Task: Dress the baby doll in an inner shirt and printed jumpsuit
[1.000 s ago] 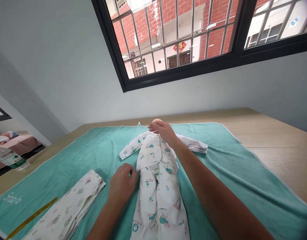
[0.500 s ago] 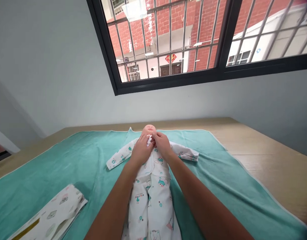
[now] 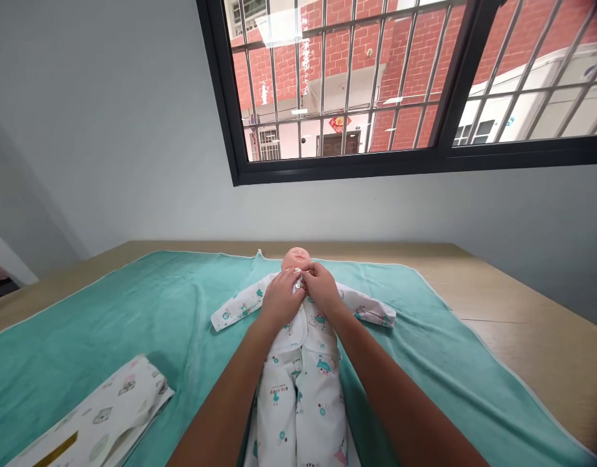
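A baby doll (image 3: 296, 257) lies on its back, its head toward the wall. It wears white baby clothes (image 3: 322, 363) printed with small teal and red figures, the sleeves spread out to both sides. Just below the doll's chin, my left hand (image 3: 281, 299) is closed on the collar of the top. My right hand (image 3: 320, 285) pinches the same neckline from the other side, its fingertips meeting those of the left. A small whitish bit shows between the fingers, too small to make out. The hands cover the doll's neck and upper chest.
Under the doll a teal blanket (image 3: 181, 305) is spread over a wooden surface (image 3: 512, 311). At the lower left lies a folded printed cloth (image 3: 104, 408) with a gold strip. A barred window (image 3: 347, 84) with a dark frame is set in the wall behind.
The view has shifted slightly, so the doll and hands sit a little lower and to the right. Both hands stay at the collar, fingertips slightly shifted.
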`<state>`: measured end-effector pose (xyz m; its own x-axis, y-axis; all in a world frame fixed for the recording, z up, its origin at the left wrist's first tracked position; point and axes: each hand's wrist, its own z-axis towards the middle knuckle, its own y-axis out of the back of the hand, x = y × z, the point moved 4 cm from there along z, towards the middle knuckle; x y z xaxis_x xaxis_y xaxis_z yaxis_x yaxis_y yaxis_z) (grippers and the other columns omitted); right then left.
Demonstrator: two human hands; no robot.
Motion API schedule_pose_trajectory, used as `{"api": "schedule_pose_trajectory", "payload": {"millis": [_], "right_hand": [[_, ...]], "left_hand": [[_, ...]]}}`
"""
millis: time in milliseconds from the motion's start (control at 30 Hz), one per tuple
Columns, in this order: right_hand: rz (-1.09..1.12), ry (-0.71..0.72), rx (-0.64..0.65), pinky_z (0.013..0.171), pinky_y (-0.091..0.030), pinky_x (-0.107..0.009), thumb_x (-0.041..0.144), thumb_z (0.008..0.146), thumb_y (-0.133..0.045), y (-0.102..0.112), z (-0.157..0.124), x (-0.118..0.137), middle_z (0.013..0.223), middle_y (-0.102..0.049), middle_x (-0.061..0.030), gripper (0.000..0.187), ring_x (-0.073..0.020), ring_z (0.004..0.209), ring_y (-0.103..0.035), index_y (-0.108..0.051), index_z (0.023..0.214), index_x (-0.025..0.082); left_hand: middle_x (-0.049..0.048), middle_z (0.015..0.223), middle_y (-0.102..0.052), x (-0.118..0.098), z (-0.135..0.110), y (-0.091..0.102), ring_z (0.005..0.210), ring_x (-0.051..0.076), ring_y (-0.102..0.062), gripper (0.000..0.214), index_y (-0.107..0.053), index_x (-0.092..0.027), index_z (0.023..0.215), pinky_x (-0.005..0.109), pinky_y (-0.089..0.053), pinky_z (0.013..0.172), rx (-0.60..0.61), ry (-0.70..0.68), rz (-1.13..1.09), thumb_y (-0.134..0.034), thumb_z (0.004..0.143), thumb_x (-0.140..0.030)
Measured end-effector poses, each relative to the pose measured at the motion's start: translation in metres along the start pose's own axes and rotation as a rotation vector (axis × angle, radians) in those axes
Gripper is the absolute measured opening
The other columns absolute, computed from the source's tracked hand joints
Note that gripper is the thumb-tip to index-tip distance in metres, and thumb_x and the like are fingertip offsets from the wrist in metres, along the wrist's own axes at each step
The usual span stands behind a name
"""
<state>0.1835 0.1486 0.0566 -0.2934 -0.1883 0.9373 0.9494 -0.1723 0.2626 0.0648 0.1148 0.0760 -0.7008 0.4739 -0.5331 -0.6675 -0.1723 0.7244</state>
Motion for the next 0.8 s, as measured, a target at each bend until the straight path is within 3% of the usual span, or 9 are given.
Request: {"api": "schedule_pose_trajectory", "payload": {"millis": [300, 467, 633, 800], "right_hand": [[-0.153, 0.01, -0.039, 0.055, -0.045, -0.024, 0.024, 0.078, -0.043, 0.003, 0.0, 0.003, 0.076, -0.067, -0.0019, 0.022, -0.0155, 0.062, -0.062, -0.057, 0.093, 0.02], [-0.314, 0.053, -0.101, 0.065, -0.041, -0.028, 0.02, 0.078, -0.047, 0.003, -0.004, 0.008, 0.08, -0.068, -0.0059, 0.016, -0.021, 0.076, -0.062, -0.06, 0.087, 0.02], [-0.478, 0.115, -0.066, 0.064, -0.04, -0.027, 0.026, 0.085, -0.047, 0.001, -0.007, 0.011, 0.079, -0.069, -0.0046, 0.017, -0.0202, 0.074, -0.062, -0.061, 0.092, 0.021], [-0.362, 0.083, -0.02, 0.067, -0.041, -0.027, 0.028, 0.084, -0.049, 0.004, -0.004, 0.01, 0.078, -0.07, -0.0027, 0.015, -0.0191, 0.075, -0.063, -0.063, 0.088, 0.023]], "left_hand": [[0.0069, 0.138, -0.055, 0.008, 0.002, 0.0, 0.132, 0.023, -0.044, 0.046, -0.059, -0.018, 0.127, 0.037, -0.03, 0.113, -0.012, 0.033, -0.109, -0.048, 0.081, -0.021], [0.0051, 0.124, -0.066, 0.02, 0.015, 0.003, 0.113, 0.017, -0.06, 0.038, -0.063, -0.019, 0.118, 0.03, -0.044, 0.1, -0.009, 0.189, -0.354, -0.04, 0.088, -0.023], [0.0027, 0.108, -0.072, 0.022, 0.031, -0.003, 0.103, 0.019, -0.062, 0.029, -0.07, -0.022, 0.101, 0.03, -0.047, 0.09, -0.044, 0.258, -0.281, -0.047, 0.083, -0.019], [0.0023, 0.11, -0.07, 0.021, 0.034, -0.009, 0.105, 0.022, -0.059, 0.024, -0.071, -0.026, 0.099, 0.033, -0.044, 0.09, -0.078, 0.274, -0.178, -0.052, 0.085, -0.026]]}}
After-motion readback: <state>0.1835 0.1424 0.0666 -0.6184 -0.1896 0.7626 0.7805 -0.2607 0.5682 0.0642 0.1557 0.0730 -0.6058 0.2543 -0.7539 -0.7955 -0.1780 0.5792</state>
